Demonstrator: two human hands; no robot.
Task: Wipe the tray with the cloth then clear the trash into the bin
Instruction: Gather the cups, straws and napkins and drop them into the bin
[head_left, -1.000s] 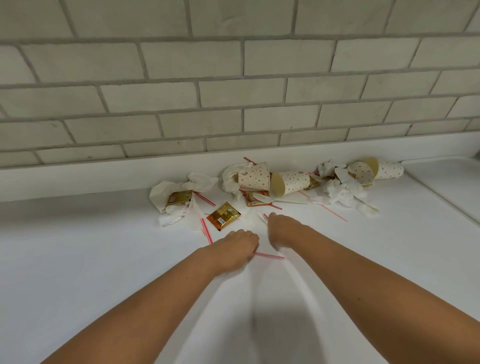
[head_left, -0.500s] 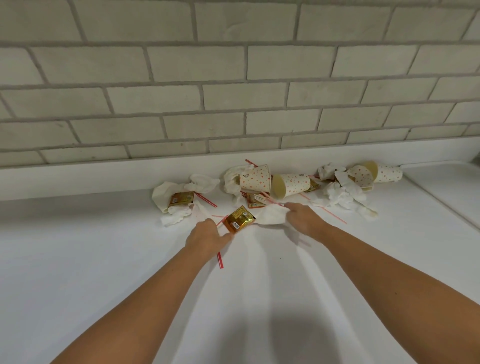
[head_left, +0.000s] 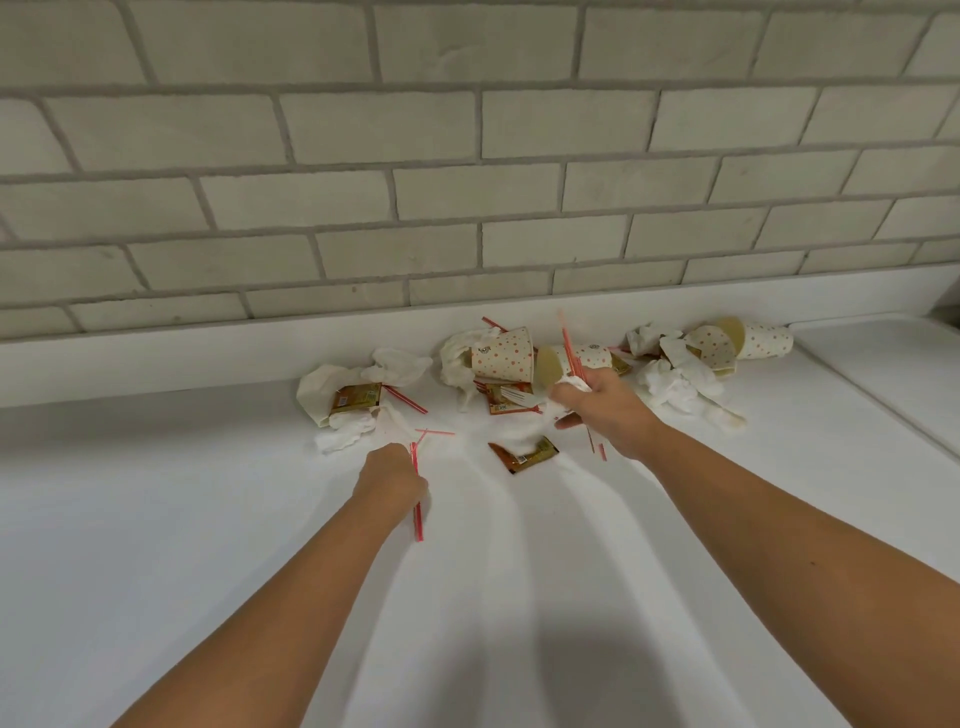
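Head view, both arms reaching toward the far edge of the white surface (head_left: 208, 545). I read the trash (head_left: 670, 387) as a loose row along that far edge, at the foot of the brick wall (head_left: 467, 197).

Left hand (head_left: 392, 475): fingers curled tight round 1 red straw (head_left: 417, 522), whose lower end pokes out toward the near edge.

Right hand (head_left: 608, 410): clamped on a small bundle of red straws (head_left: 568, 345) that stands up above the knuckles, with a crumpled white napkin (head_left: 571, 385) pinched in the same grip.

Between the 2 hands a brown sauce packet (head_left: 525, 455) lies flat on the surface, apart from both. Just beyond the right hand are a dotted paper cup (head_left: 503, 355), a second cup (head_left: 592, 357) on its side and a white plastic fork (head_left: 519, 399). More cups (head_left: 763, 340) and crumpled tissue lie toward the far right corner. Toward the left of the row, a second packet (head_left: 357, 397) rests on a folded napkin (head_left: 314, 387), with a loose straw (head_left: 408, 401) just beside it.
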